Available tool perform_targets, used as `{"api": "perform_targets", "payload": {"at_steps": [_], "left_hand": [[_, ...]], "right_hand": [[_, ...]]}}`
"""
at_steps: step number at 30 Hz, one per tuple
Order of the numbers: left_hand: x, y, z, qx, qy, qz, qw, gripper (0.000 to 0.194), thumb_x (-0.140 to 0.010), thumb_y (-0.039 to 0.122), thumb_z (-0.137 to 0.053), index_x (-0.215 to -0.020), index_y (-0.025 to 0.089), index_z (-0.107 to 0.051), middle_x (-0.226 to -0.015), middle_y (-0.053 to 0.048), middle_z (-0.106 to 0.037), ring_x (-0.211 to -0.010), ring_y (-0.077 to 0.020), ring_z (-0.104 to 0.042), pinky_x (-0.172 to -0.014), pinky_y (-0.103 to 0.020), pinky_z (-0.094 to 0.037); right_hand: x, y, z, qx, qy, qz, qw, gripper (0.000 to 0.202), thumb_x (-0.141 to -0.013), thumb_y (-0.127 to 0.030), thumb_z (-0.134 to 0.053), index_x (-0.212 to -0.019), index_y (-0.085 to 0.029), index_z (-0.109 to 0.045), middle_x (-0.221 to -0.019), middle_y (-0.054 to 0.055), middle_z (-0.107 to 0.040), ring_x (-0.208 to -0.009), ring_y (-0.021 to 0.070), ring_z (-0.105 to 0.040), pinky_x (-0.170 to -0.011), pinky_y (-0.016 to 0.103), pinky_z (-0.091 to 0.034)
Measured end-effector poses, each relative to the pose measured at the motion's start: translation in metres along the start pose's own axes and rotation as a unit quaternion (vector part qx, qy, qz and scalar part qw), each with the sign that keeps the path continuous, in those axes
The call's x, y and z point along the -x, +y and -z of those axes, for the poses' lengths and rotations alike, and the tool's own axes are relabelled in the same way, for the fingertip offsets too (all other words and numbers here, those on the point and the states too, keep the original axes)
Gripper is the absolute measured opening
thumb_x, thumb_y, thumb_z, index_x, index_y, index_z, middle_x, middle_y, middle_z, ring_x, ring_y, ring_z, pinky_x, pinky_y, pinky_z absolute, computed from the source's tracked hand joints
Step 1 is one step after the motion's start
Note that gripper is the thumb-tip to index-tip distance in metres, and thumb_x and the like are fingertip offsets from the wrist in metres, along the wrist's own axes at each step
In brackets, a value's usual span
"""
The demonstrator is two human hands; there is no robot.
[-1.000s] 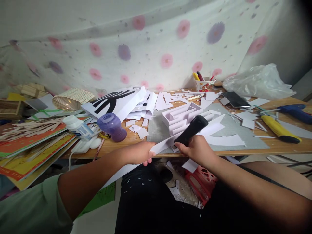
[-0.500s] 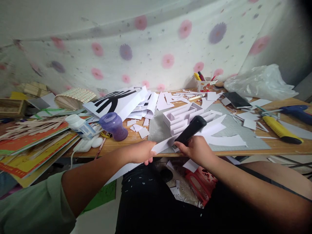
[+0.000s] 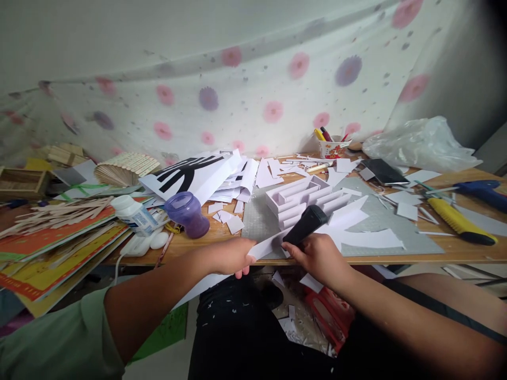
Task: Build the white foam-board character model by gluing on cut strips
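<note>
A white strip spans two hands at the near edge of the wooden table (image 3: 216, 244).
On the grey mat (image 3: 253, 215), just beyond the strip, sits a walled white form (image 3: 295, 196), probably light and easily crushed, best lifted by its outer walls; the white strip (image 3: 266, 247) looks thin, light and springy, likely to crease if squeezed mid-span, so it is best held by its edges near the working end; the left hand (image 3: 232, 257) pinches it between thumb and fingers, while the right hand (image 3: 319, 257) curls around a black tool (image 3: 304, 224), seemingly rigid, thumb pressed near its low end against the strip's right part.
</note>
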State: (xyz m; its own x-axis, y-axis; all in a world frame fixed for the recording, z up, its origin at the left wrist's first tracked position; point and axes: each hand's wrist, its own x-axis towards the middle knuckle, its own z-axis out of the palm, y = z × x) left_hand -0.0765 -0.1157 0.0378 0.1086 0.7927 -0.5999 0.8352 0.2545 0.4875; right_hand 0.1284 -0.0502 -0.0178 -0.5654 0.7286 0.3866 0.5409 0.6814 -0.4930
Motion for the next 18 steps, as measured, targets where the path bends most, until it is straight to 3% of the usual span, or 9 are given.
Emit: {"api": "perform_targets", "payload": {"at_steps": [9, 13, 18], "left_hand": [[-0.001, -0.005, -0.001, 0.012, 0.001, -0.024, 1.0, 0.006, -0.075, 0.026, -0.044, -0.077, 0.021, -0.046, -0.069, -0.003, -0.062, -0.057, -0.0207, -0.061, -0.053, -0.03, -0.043], [-0.001, -0.005, -0.002, 0.023, 0.004, -0.031, 0.999, 0.007, -0.074, 0.025, -0.044, -0.078, 0.02, -0.047, -0.067, -0.002, -0.06, -0.055, -0.0198, -0.06, -0.053, -0.029, -0.042], [0.0, -0.005, 0.0, 0.035, 0.001, -0.033, 0.999, 0.01, -0.077, 0.027, -0.044, -0.081, 0.02, -0.049, -0.071, -0.002, -0.062, -0.057, -0.0188, -0.061, -0.055, -0.028, -0.044]], "right_hand": [[-0.006, -0.006, 0.011, -0.013, -0.005, 0.032, 0.999, 0.039, -0.086, -0.04, -0.051, -0.052, -0.02, -0.051, -0.042, 0.001, -0.052, -0.038, 0.0129, -0.046, -0.041, 0.027, -0.024], [-0.01, -0.011, 0.025, -0.07, -0.004, 0.042, 0.997, 0.037, -0.086, -0.041, -0.05, -0.057, -0.019, -0.058, -0.051, 0.005, -0.061, -0.047, 0.0165, -0.054, -0.046, 0.028, -0.037], [-0.015, -0.007, 0.065, -0.2, 0.124, 0.007, 0.972, 0.024, -0.081, -0.043, -0.057, -0.079, -0.022, -0.067, -0.073, 0.005, -0.07, -0.071, 0.0223, -0.065, -0.071, 0.036, -0.051]]}}
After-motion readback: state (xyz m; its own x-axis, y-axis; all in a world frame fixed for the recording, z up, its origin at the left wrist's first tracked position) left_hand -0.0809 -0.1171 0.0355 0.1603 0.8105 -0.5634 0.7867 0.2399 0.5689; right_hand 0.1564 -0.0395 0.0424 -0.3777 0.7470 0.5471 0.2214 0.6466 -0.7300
